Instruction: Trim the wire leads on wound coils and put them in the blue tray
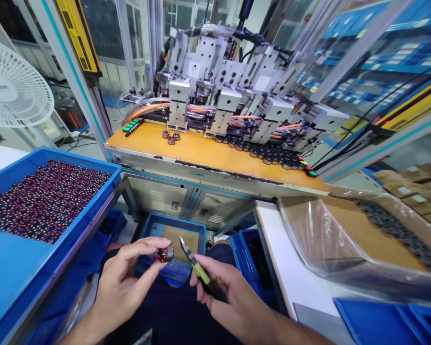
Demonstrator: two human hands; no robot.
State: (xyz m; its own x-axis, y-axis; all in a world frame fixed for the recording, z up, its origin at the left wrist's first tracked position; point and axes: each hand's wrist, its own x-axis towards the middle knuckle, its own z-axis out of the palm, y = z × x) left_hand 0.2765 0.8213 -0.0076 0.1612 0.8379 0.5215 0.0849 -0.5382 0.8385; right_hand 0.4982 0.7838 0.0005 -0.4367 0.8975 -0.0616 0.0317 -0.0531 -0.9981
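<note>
Between the thumb and fingers of my left hand (pixel 125 278) is a small round motor part (pixel 165 254) with a dark grey rim and red copper windings. My right hand (pixel 230 292) grips a pair of cutting pliers (pixel 201 273) with green and black handles. The pliers' pointed metal jaws aim up and left, a short gap from the motor part. Both hands are held above my lap. Below them lies a blue tray (pixel 151 218) with a brown bottom.
At left, a blue bin (pixel 117 167) holds many red-wound parts. Ahead, a machine (pixel 222 96) stands on an orange-topped bench (pixel 201 153) with a row of dark parts. To the right, a plastic-lined box (pixel 330 230) sits on a white table (pixel 283 244). A white fan (pixel 14 86) stands far left.
</note>
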